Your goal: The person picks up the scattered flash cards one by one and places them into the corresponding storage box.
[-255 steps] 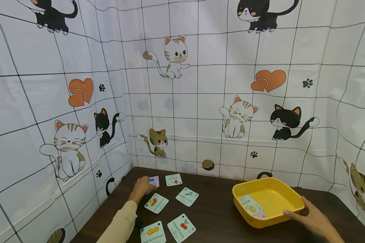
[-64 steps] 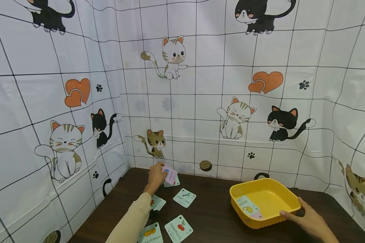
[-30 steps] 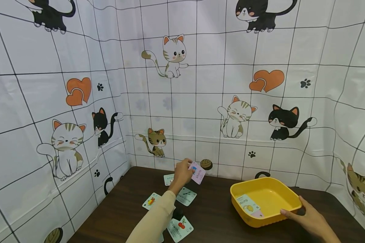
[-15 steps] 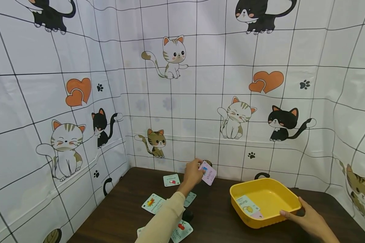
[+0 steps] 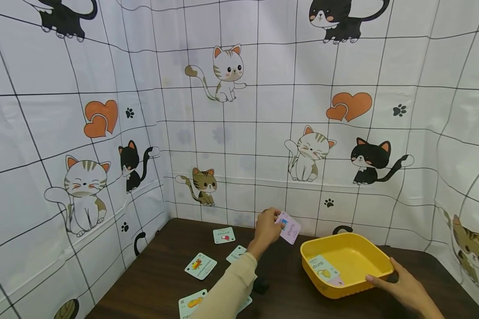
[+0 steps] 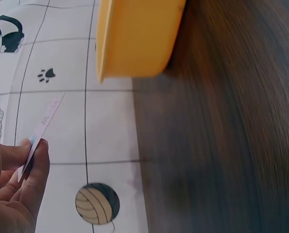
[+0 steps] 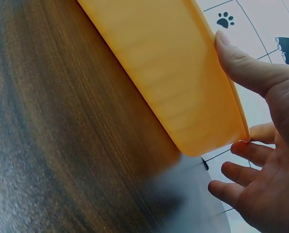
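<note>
My left hand point(image 5: 268, 228) pinches a pink "shorts" flash card point(image 5: 289, 229) between thumb and fingers, raised over the back of the table, left of the yellow basket point(image 5: 363, 261). In the left wrist view the card point(image 6: 43, 127) is seen nearly edge-on. My right hand point(image 5: 407, 283) holds the basket's near right corner; the right wrist view has the thumb along one side and fingers at the other. Inside the basket lie a durian card point(image 5: 322, 267) and, partly beneath it, a pink card point(image 5: 336, 281) whose print is hidden.
Fruit cards lie on the dark table point(image 5: 287, 305): pitaya point(image 5: 224, 235), pomegranate point(image 5: 200, 266), a partly covered sugar cane card point(image 5: 235, 253) and persimmon point(image 5: 190, 303). My left sleeve point(image 5: 229, 288) hides most of the hawthorn card point(image 5: 245, 305). A cat-print curtain point(image 5: 239, 155) borders the table.
The left hand has lifted the pink shorts card from the table's back left and carried it rightward toward the basket. My right hand stays on the basket's corner.
</note>
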Demonstrator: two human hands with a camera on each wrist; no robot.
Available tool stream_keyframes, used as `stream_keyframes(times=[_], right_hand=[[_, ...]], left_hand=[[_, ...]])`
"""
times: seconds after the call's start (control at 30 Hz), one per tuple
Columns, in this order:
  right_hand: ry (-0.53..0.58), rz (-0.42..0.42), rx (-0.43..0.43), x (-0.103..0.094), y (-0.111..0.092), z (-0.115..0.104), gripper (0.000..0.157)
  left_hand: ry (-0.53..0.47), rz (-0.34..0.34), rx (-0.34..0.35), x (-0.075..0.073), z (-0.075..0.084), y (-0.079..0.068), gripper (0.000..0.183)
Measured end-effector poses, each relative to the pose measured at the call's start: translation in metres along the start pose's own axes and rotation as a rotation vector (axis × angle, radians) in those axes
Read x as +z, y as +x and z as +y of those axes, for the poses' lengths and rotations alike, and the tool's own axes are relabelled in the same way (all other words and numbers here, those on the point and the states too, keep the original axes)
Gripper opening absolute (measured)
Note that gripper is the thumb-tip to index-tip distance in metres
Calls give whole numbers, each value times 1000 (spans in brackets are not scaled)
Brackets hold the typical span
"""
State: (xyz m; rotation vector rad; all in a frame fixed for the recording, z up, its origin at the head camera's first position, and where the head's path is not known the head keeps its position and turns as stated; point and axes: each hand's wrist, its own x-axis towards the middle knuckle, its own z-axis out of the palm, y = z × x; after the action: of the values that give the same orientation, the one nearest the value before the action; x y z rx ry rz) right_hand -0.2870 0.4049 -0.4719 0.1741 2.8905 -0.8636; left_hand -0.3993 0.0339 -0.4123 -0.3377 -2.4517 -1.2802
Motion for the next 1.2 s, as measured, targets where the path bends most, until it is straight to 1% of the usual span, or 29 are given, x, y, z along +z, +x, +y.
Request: stream_keyframes(times=[0.1, 0.3, 0.4, 0.53, 0.8, 0.93, 1.03, 1.2], right_hand=[[4, -1, 9, 0, 0, 0, 130], [5, -3, 13, -1, 1, -1, 131], [5, -5, 14, -1, 1, -2, 131], [-3, -5, -2, -3, 0, -1, 129], [-16, 3, -24, -5, 1, 0, 127], [-8, 2, -7, -3, 2, 0, 129], [-1, 0, 10, -2, 2, 0, 130], [2, -3, 22, 0, 2, 0, 131]], left_hand=[[-10, -6, -13, 6, 8, -1, 37], [-71, -37, -25, 18, 21, -6, 37], [-74, -42, -27, 23, 27, -9, 37], [-80, -58, -61, 31, 35, -13, 35], [-102, -87, -75, 47, 48, -21, 33], [-88, -103, -82, 54, 52, -24, 33], [-58, -109, -84, 59, 55, -27, 33], [-47, -124, -100, 67, 59, -31, 33]])
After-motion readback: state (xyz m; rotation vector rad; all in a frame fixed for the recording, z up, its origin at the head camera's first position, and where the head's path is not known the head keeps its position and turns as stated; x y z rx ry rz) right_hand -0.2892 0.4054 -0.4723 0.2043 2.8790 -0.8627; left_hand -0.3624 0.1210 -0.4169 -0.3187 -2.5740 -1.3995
